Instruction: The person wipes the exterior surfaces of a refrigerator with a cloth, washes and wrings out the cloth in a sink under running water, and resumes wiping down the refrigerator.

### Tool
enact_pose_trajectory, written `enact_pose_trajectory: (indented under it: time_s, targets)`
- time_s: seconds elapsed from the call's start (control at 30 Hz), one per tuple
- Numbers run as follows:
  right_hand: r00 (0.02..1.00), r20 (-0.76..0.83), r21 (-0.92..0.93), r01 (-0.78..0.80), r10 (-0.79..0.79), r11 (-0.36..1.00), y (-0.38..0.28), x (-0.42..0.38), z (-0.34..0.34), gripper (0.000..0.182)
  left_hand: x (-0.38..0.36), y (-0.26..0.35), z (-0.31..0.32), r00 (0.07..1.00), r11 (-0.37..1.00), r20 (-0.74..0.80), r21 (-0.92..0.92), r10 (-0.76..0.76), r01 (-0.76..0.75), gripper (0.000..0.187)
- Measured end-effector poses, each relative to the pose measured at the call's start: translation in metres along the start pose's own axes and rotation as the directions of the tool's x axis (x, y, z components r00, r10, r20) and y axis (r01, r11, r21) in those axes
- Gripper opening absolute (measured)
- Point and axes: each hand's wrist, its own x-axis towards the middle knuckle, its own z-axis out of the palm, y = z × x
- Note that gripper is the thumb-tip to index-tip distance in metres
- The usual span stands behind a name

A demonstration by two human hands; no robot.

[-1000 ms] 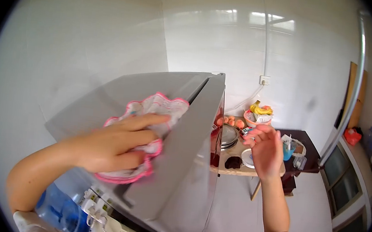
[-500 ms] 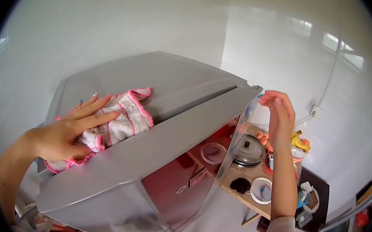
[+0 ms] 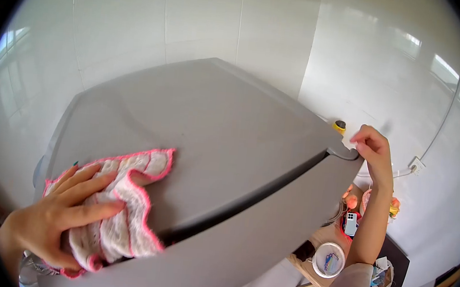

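My left hand (image 3: 71, 208) presses a white cloth with pink edging (image 3: 124, 211) onto the grey top of a refrigerator (image 3: 188, 117), fingers spread over it. The cloth lies partly bunched near the front left, reaching over the gap behind the door's top edge (image 3: 256, 218). My right hand (image 3: 376, 152) is raised at the far right corner, beside the notch at the hinge end of the door. Its fingers are curled with thumb and fingertips close together. Whether they touch the corner or hold something small, I cannot make out.
A wooden table below right holds a white round container (image 3: 329, 260), a phone (image 3: 350, 224) and orange-pink fruit. A yellow item with a dark top (image 3: 339, 126) shows behind the refrigerator corner. Tiled walls (image 3: 197, 18) stand behind; a socket (image 3: 417, 165) with a cable is on the right.
The view has come closer over the refrigerator top. My left hand and the cloth have shifted toward the near left, with the cloth spread wider. My right hand's fingers have curled in near the corner.
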Motion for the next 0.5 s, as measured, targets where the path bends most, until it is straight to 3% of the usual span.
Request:
enact_pose_trajectory:
  time_s: [0.03, 0.13, 0.2, 0.27, 0.3, 0.33, 0.4, 0.5]
  targets:
    - [0.996, 0.081, 0.051, 0.041, -0.045, 0.998, 0.004, 0.003, -0.004, 0.009, -0.002, -0.008, 0.006, 0.998, 1.000, -0.054, 0.018, 0.016, -0.015, 0.086]
    - [0.993, 0.110, 0.007, 0.033, -0.033, 0.999, 0.009, 0.010, -0.001, 0.009, 0.002, -0.010, 0.016, 0.988, 0.998, -0.152, 0.047, -0.027, 0.034, 0.082]
    - [0.996, 0.088, 0.072, -0.027, 0.020, 0.997, 0.016, 0.012, 0.002, 0.012, 0.014, -0.005, 0.018, 0.980, 0.994, -0.176, 0.038, -0.092, 0.100, 0.080]
    - [0.961, 0.214, -0.022, 0.186, -0.177, 0.982, 0.028, 0.012, -0.006, 0.014, 0.022, 0.003, 0.023, 0.962, 0.983, -0.216, 0.040, -0.164, 0.177, 0.078]
    - [0.938, 0.204, -0.020, 0.290, -0.280, 0.957, 0.035, 0.015, -0.005, 0.018, 0.028, 0.004, 0.024, 0.959, 0.981, -0.231, 0.057, -0.166, 0.184, 0.076]
    - [0.935, 0.215, 0.003, 0.289, -0.283, 0.957, 0.040, 0.016, -0.004, 0.018, 0.034, 0.007, 0.024, 0.954, 0.978, -0.247, 0.074, -0.171, 0.195, 0.074]
    - [0.889, 0.145, 0.149, 0.415, -0.435, 0.898, 0.051, 0.017, -0.002, 0.020, 0.053, 0.016, 0.019, 0.961, 0.978, -0.206, 0.050, -0.187, 0.201, 0.076]
    - [0.840, 0.107, 0.342, 0.471, -0.532, 0.813, 0.039, 0.028, 0.011, 0.023, 0.057, 0.039, -0.008, 0.945, 0.956, -0.167, 0.041, -0.280, 0.290, 0.079]
